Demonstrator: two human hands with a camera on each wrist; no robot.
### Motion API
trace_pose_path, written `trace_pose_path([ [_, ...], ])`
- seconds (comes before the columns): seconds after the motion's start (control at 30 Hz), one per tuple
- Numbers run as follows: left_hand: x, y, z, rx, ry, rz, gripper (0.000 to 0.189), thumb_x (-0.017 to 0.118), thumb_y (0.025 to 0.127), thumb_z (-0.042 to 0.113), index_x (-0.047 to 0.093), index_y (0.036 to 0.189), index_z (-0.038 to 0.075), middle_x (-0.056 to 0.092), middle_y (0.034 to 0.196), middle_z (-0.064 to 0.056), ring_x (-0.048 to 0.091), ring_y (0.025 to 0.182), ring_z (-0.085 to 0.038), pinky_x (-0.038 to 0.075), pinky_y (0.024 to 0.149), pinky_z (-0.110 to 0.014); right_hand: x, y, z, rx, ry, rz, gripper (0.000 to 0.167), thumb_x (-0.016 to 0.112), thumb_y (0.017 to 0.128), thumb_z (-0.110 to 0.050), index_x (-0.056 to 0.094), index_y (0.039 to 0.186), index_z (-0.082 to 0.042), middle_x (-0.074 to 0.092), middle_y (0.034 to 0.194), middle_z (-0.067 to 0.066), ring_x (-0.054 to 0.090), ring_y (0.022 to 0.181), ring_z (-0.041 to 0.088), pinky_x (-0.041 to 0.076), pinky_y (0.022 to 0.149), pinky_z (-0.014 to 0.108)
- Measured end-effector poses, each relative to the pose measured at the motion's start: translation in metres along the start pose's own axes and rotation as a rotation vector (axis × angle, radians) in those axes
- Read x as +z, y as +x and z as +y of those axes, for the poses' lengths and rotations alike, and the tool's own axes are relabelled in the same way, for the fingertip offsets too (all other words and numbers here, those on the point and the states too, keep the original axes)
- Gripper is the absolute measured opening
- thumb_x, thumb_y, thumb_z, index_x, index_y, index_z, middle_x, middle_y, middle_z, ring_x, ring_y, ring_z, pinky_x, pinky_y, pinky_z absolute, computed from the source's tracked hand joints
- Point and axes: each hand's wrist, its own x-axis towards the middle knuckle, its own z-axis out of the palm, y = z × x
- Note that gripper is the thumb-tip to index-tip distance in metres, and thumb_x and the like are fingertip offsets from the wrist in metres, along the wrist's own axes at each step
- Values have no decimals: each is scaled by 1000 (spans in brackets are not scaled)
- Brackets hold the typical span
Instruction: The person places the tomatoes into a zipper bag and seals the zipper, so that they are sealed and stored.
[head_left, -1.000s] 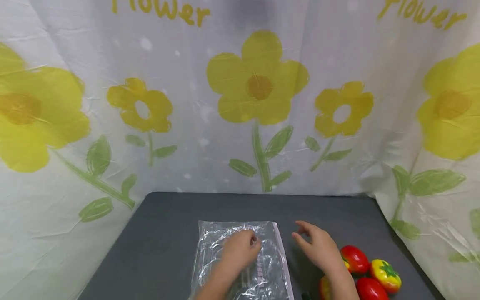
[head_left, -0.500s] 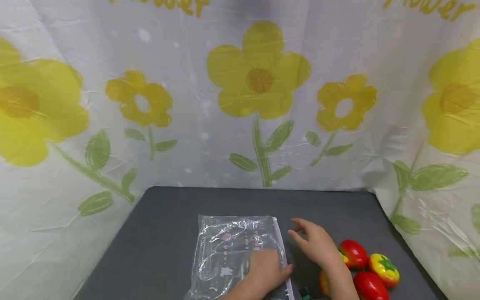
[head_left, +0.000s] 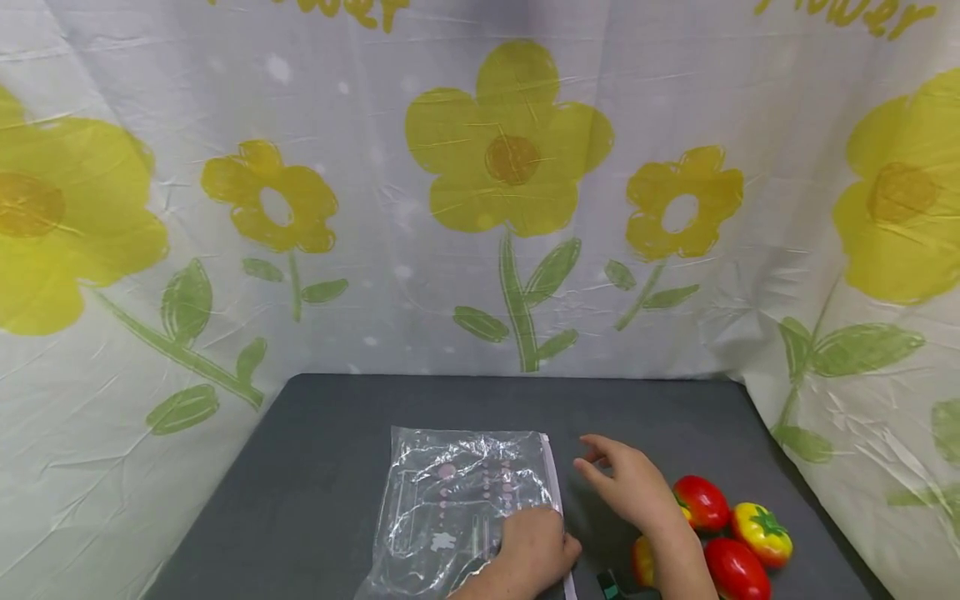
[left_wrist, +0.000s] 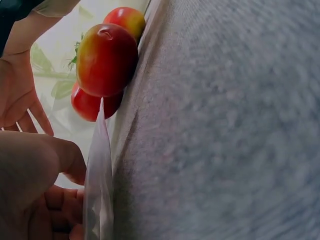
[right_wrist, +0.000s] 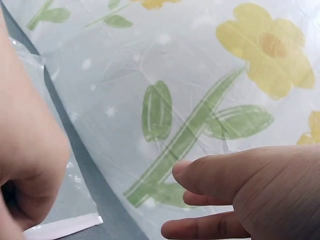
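A clear plastic zip bag with a pale strip along its right edge lies flat on the dark table. In the head view my left hand is over its near right corner, with the thumb reaching past the strip. Seen from the left wrist, the left fingers are curled and the thumb is right at the edge of the zip bag; I cannot tell whether they pinch it. My right hand stays just right of the zip bag, fingers loosely bent, holding nothing.
Several glossy red and yellow tomatoes sit in a cluster at the right, partly behind my right forearm. A small dark object with a green patch is at the bottom edge. A flowered curtain stands behind the dark table.
My left hand has moved from above the middle of the zip bag down and right to its near right corner, its fingers now curled. The right hand has barely moved.
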Motion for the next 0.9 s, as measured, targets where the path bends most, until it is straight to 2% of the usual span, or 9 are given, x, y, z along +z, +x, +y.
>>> trace_pose_path([
  [0.17, -16, 1, -3, -6, -102, -12, 38, 66, 78, 24, 41, 50, 20, 41, 49, 6, 39, 43, -12, 35, 40, -33, 1, 0, -2, 30, 42, -19, 37, 70, 97, -35, 70, 125, -11, 71, 107, -1, 67, 97, 23, 54, 86, 49],
  [0.37, -49, 1, -5, -14, -150, 73, 40, 65, 76, 22, 34, 50, 22, 32, 48, 11, 32, 42, -8, 26, 39, -27, 8, 0, -5, 47, 101, -88, 19, 69, 97, -28, 76, 102, -11, 71, 96, -3, 63, 83, 16, 55, 77, 40],
  [0.5, -67, 2, -8, -37, -182, 79, 39, 62, 75, 21, 32, 51, 22, 26, 49, 13, 26, 44, -5, 21, 40, -25, 18, 3, -3, 24, 138, -176, 26, 67, 98, -31, 75, 90, -8, 63, 78, -3, 53, 68, 15, 47, 63, 35],
  [0.63, -83, 1, -12, -43, -208, 104, 36, 60, 74, 20, 31, 53, 22, 23, 51, 14, 24, 46, -4, 20, 42, -25, 30, 6, -6, 3, 243, -225, 41, 63, 100, -37, 70, 77, -4, 51, 62, -2, 43, 55, 14, 36, 53, 29],
  [0.9, -111, -7, -19, -15, -232, 100, 35, 59, 73, 17, 30, 54, 22, 19, 51, 16, 20, 49, -3, 17, 44, -24, 57, 9, -18, -23, 503, -199, 34, 62, 98, -21, 61, 71, 0, 45, 56, -4, 39, 51, 12, 30, 49, 25],
])
